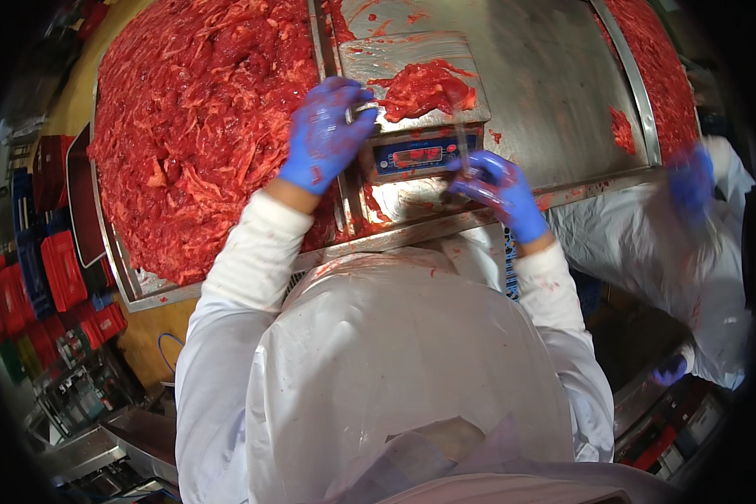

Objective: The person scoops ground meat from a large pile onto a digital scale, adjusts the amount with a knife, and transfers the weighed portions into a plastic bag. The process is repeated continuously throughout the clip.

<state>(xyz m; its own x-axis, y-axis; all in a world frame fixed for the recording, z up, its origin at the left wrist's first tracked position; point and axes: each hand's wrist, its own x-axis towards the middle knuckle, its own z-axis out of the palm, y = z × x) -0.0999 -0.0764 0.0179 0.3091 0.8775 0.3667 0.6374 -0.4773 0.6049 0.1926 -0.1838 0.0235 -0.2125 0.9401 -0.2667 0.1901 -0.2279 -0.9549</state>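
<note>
My left hand (330, 130), in a blood-smeared blue glove, is at the left edge of a metal scale (416, 50). Its fingers are curled together around a small shiny piece that I cannot make out. A lump of raw red meat (424, 88) lies on the scale's plate, just right of those fingers. My right hand (504, 195), also blue-gloved, is in front of the scale's lit display panel (424, 157). Its fingers close on a thin, pale, blade-like strip (460, 139) that points up across the scale's front corner; its exact kind is unclear.
A big heap of raw meat strips (202, 126) fills the metal tray on the left. More meat (655, 67) is beyond a raised metal divider (634, 76) at the far right. A co-worker's gloved hand (690, 181) is near the table's right edge. Red crates (63, 269) stand at left.
</note>
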